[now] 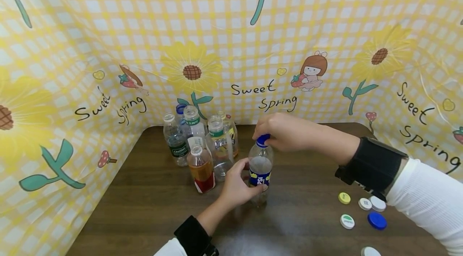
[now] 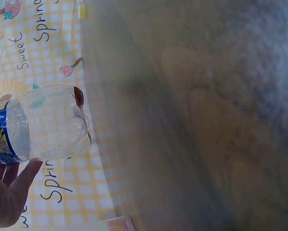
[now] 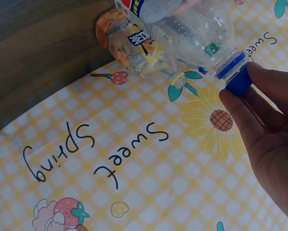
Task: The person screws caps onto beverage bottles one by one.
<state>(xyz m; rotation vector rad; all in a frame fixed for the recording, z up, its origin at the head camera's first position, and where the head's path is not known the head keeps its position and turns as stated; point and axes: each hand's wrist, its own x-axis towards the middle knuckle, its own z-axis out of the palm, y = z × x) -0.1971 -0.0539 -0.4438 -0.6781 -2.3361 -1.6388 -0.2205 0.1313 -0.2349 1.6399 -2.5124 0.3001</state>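
Observation:
A clear plastic Pepsi bottle [image 1: 260, 163] with a blue lemon-printed label stands upright near the table's middle. My left hand [image 1: 236, 185] grips it around the label, thumb across the front. In the left wrist view, the lower part of the bottle [image 2: 52, 122] shows a little brown liquid at its base. From above, my right hand [image 1: 282, 130] pinches the blue cap [image 1: 263, 140] at the bottle's mouth. Thumb and fingers hold the cap [image 3: 239, 83] by its sides in the right wrist view, just above the blue ring on the neck.
Several uncapped bottles cluster left of my left hand, including one with amber liquid [image 1: 201, 169] and one with a green label [image 1: 177, 143]. Loose caps lie on the right, among them a yellow cap [image 1: 344, 198] and a large blue cap [image 1: 377, 220]. Patterned cloth [image 1: 224, 39] hangs behind the table.

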